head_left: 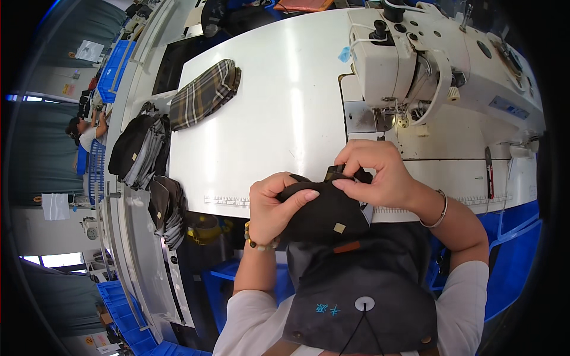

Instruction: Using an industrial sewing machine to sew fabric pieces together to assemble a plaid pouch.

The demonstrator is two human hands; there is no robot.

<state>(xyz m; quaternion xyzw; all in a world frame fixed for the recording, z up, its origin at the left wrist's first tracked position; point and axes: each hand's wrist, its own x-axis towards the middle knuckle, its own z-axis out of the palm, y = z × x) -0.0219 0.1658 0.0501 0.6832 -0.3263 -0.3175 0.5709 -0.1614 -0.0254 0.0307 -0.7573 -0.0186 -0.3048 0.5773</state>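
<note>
A black fabric piece (pixel 320 216) with a small pale tag is held over the front edge of the white worktable, above my dark grey apron. My left hand (pixel 270 210) grips its left side, thumb across the top. The fingers of my right hand (pixel 377 175) pinch a short dark plaid strip (pixel 335 171) at the piece's upper edge. A white sewing machine (pixel 430 71) stands beyond my right hand. A folded plaid fabric piece (pixel 202 95) lies at the table's back left.
Stacked dark pieces (pixel 133 145) hang at the table's left edge, with more (pixel 166 210) below. Black-handled snips (pixel 488 172) lie right on the white tabletop (pixel 279 113). Blue plastic crates (pixel 119 71) line the left. A co-worker (pixel 92 133) works at a far-left station.
</note>
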